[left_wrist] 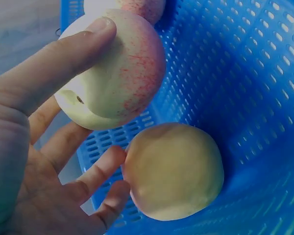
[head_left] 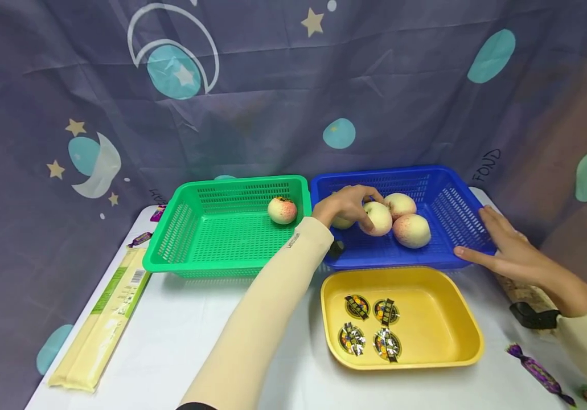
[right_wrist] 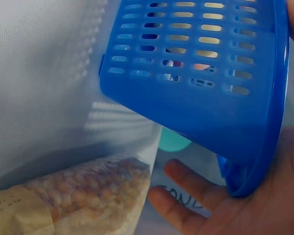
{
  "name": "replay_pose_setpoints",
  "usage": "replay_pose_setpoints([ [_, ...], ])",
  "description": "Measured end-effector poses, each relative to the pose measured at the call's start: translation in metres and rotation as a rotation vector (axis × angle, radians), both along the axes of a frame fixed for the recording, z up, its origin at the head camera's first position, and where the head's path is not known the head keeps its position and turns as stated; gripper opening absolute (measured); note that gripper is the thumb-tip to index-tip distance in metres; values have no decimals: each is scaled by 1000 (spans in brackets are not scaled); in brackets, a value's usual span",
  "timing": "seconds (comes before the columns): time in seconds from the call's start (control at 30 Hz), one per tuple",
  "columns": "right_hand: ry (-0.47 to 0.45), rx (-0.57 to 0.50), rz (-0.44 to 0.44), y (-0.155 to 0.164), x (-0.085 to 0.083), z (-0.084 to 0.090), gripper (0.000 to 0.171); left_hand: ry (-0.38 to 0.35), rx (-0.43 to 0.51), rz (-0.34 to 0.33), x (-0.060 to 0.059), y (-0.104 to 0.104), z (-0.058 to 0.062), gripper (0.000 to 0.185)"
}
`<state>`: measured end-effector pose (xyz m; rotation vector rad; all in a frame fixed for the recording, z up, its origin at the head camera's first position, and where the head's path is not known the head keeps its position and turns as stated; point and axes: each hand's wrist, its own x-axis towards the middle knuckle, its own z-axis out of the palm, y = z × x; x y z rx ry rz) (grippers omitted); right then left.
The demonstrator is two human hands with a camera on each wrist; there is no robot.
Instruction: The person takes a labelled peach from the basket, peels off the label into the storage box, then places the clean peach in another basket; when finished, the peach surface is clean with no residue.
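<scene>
My left hand (head_left: 347, 204) reaches into the blue basket (head_left: 447, 259) and pinches a pale peach (head_left: 379, 219) between thumb and fingers. The left wrist view shows its red-speckled side, with the thumb (left_wrist: 83, 41) across the top. Below it lies another peach (left_wrist: 174, 171), the lower fingers right at its side. Further peaches, among them a blushed peach (head_left: 412, 231), sit in the same basket. My right hand (head_left: 518, 256) rests at the basket's right front corner, its fingers extended along the outside of the rim.
A green basket (head_left: 226, 266) on the left holds one peach (head_left: 282, 210) with a dark label. The yellow tray (head_left: 436, 364) in front carries several round black stickers (head_left: 357, 306). A long pale packet (head_left: 103, 319), wrapped candies (head_left: 539, 373) and a filled clear bag (right_wrist: 103, 196) lie around.
</scene>
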<state>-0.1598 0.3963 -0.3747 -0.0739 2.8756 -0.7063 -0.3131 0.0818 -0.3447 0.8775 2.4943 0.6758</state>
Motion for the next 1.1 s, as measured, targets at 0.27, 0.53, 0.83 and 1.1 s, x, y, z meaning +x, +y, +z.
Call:
replay_pose_setpoints([
  [0.27,11,-6,0,-1,0,0,110,31,-94,26,-4,8,-2,60],
  [0.53,7,-15,-3,-1,1,0,110,-18,-112,5,-9,9,-14,69],
  [0.83,12,-9,-5,-2,1,0,111,-13,-79,6,-11,4,-17,64],
  [1.1,13,-10,-2,-1,2,-1,111,18,-80,-49,-6,0,3,55],
])
